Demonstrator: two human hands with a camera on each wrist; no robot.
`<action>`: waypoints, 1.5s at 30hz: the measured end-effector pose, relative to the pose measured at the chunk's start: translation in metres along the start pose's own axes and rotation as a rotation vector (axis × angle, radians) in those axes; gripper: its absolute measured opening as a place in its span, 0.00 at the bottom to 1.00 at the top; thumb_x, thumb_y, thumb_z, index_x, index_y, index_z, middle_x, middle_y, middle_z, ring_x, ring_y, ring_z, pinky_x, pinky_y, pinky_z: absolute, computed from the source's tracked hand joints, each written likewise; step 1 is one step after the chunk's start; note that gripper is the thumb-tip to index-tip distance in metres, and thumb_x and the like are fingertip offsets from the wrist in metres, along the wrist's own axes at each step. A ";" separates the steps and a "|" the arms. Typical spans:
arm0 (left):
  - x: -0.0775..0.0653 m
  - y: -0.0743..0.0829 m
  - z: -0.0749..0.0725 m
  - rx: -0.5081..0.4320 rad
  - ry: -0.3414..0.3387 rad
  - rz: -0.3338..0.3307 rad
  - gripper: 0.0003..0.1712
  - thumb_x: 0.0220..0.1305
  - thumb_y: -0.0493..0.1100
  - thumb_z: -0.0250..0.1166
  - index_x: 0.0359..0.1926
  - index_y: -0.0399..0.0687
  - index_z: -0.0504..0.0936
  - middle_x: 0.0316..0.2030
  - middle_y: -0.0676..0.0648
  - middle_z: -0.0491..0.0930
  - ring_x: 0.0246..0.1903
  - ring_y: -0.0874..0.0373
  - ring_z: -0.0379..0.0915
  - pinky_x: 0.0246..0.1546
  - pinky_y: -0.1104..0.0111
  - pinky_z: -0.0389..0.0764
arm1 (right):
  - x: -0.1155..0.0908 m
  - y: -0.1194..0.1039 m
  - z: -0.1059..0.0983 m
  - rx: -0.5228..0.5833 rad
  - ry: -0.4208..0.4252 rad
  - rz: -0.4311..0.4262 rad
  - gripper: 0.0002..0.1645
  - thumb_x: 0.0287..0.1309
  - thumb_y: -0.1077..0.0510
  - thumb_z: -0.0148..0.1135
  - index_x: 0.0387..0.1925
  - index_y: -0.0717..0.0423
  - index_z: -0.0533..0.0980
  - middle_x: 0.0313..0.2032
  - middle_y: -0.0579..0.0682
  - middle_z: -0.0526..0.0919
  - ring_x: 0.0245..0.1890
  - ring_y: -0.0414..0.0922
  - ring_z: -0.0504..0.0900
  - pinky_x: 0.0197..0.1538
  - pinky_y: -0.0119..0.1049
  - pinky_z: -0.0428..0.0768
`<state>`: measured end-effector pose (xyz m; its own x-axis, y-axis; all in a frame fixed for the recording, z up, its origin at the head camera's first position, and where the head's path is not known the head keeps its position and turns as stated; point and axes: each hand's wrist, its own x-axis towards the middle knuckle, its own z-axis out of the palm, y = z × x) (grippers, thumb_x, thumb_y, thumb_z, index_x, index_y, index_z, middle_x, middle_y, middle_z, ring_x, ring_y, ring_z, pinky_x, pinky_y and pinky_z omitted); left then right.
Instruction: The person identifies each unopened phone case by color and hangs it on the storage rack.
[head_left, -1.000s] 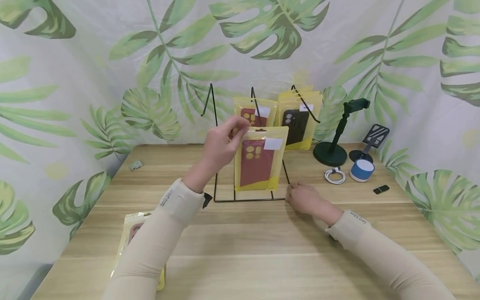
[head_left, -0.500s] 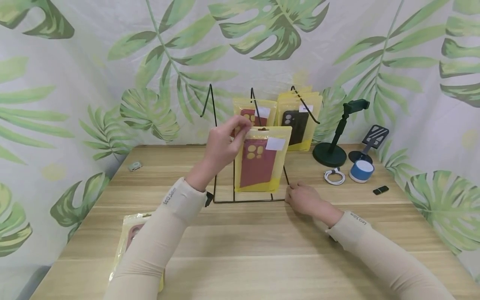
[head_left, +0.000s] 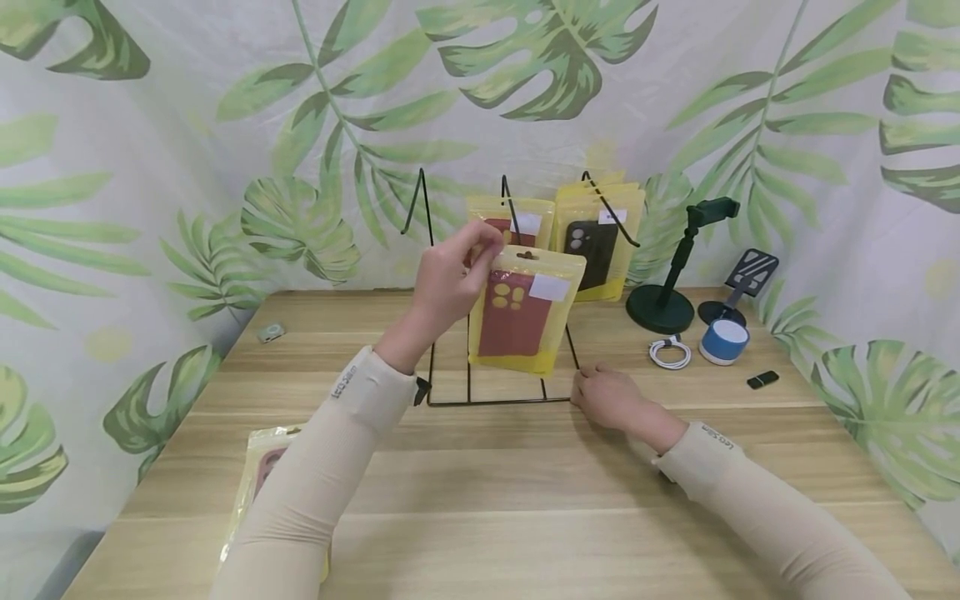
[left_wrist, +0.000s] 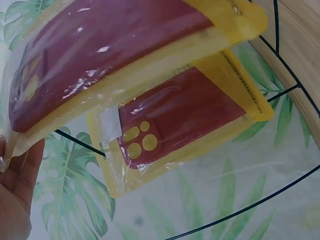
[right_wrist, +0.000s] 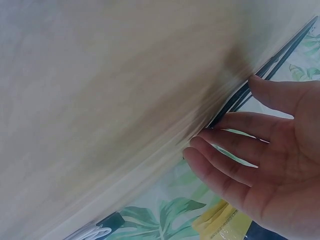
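My left hand (head_left: 450, 275) pinches the top left corner of a yellow-edged clear bag holding a dark red phone case (head_left: 517, 312). The bag hangs tilted in front of a black wire display rack (head_left: 468, 404), its hang hole close to the middle hook's end. Behind it, another bagged red phone case (left_wrist: 185, 120) hangs on that middle hook. Bagged black phone cases (head_left: 592, 250) hang on the right hook; the left hook (head_left: 415, 200) holds nothing. At the rack's front right corner, my right hand (head_left: 611, 396) grips the base wire between thumb and fingers (right_wrist: 240, 145).
Another bagged case (head_left: 258, 467) lies front left, partly under the left sleeve. A small clip-like device (head_left: 272, 332) sits back left. On the right stand a dark green phone stand (head_left: 663, 292), a folding holder (head_left: 738, 287), a blue cylinder (head_left: 723, 342), a coiled white cable (head_left: 670, 352) and a black stick (head_left: 762, 379).
The held bag has moved slightly right and then up, and its lower end has swung toward the rack. My right hand has stayed at the rack's corner.
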<state>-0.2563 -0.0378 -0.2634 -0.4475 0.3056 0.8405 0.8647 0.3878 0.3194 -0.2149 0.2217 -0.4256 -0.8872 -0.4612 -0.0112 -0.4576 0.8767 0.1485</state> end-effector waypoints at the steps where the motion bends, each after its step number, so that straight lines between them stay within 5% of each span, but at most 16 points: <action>1: -0.001 0.000 0.000 0.000 0.000 0.003 0.03 0.69 0.32 0.60 0.39 0.37 0.80 0.27 0.43 0.81 0.21 0.57 0.71 0.23 0.71 0.72 | 0.000 0.000 0.000 -0.003 0.004 -0.004 0.25 0.69 0.52 0.57 0.54 0.71 0.78 0.49 0.61 0.85 0.46 0.55 0.82 0.52 0.46 0.80; 9: -0.002 -0.007 0.001 0.031 0.001 -0.022 0.04 0.70 0.34 0.59 0.39 0.37 0.80 0.28 0.43 0.82 0.20 0.56 0.71 0.22 0.69 0.71 | 0.000 0.000 0.001 -0.010 0.021 -0.016 0.25 0.68 0.52 0.58 0.53 0.71 0.78 0.48 0.62 0.85 0.48 0.55 0.83 0.54 0.45 0.80; 17: 0.003 -0.018 0.005 0.091 -0.014 -0.136 0.07 0.72 0.38 0.58 0.42 0.39 0.80 0.24 0.43 0.82 0.17 0.54 0.70 0.20 0.68 0.67 | 0.000 0.001 0.000 0.019 -0.005 0.003 0.26 0.69 0.51 0.57 0.54 0.71 0.77 0.51 0.62 0.84 0.50 0.56 0.82 0.55 0.46 0.79; 24: 0.009 -0.028 0.010 0.158 -0.027 -0.220 0.08 0.73 0.40 0.56 0.44 0.42 0.80 0.33 0.44 0.86 0.17 0.53 0.71 0.19 0.66 0.66 | 0.000 0.001 0.001 0.024 0.018 0.002 0.24 0.69 0.52 0.57 0.52 0.70 0.78 0.49 0.62 0.85 0.46 0.55 0.83 0.51 0.45 0.80; 35: 0.031 -0.049 0.024 0.300 -0.093 -0.288 0.10 0.74 0.41 0.54 0.46 0.43 0.80 0.40 0.45 0.88 0.12 0.57 0.60 0.15 0.67 0.61 | -0.001 0.002 0.002 0.011 0.048 -0.029 0.23 0.69 0.53 0.57 0.51 0.70 0.79 0.48 0.61 0.85 0.43 0.54 0.82 0.47 0.43 0.79; 45: 0.043 -0.061 0.030 0.334 -0.134 -0.330 0.12 0.75 0.42 0.52 0.49 0.45 0.80 0.46 0.45 0.88 0.11 0.58 0.56 0.14 0.69 0.58 | -0.001 0.004 0.001 -0.044 0.059 -0.081 0.22 0.68 0.54 0.58 0.50 0.70 0.80 0.47 0.62 0.86 0.43 0.53 0.84 0.47 0.43 0.79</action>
<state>-0.3358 -0.0220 -0.2598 -0.7298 0.2204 0.6472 0.5612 0.7338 0.3829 -0.2161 0.2262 -0.4258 -0.8416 -0.5391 0.0335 -0.5238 0.8297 0.1930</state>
